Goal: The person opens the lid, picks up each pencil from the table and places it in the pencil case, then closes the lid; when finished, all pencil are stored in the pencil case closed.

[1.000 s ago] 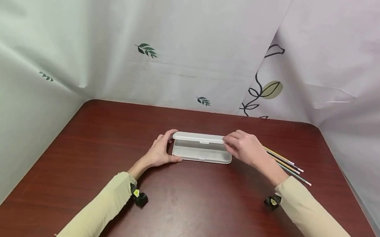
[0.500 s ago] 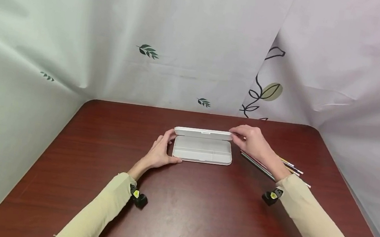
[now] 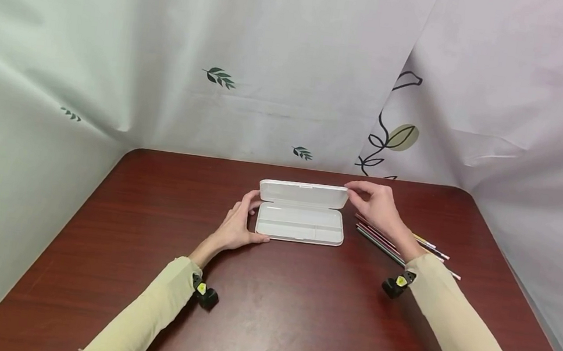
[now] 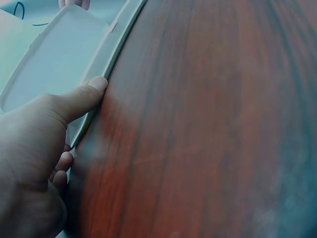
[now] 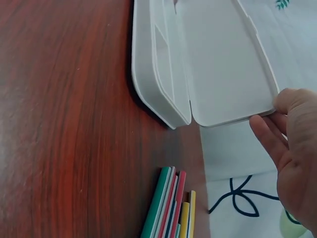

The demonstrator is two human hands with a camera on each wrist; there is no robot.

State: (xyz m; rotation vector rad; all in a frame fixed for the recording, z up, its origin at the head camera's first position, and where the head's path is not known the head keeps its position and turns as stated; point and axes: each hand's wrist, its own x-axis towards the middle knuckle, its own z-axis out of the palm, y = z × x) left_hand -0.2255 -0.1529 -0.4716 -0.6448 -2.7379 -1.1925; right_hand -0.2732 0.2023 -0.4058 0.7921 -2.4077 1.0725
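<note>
A white pencil case (image 3: 285, 231) lies on the table with its lid (image 3: 303, 194) standing up along the far side. Its tray has divided compartments, and no items show inside. My left hand (image 3: 234, 225) grips the case's left end, the thumb (image 4: 94, 87) on the front edge and the other fingers round the back. With thumb and fingers, my right hand (image 3: 380, 208) pinches the lid's right corner, as the right wrist view also shows. Several pencils (image 5: 168, 203) in green, red and yellow lie right of the case, partly hidden under my right forearm in the head view.
The dark red wooden table (image 3: 265, 308) reaches back to a pale hanging sheet (image 3: 284, 70) with leaf prints. Sheets also close off the left and right sides. A small black camera (image 3: 394, 286) sits on the right wrist, another (image 3: 206, 295) on the left.
The lid has swung up and back from nearly closed to about upright, with my right hand rising along with it. My left hand has stayed on the case's left end.
</note>
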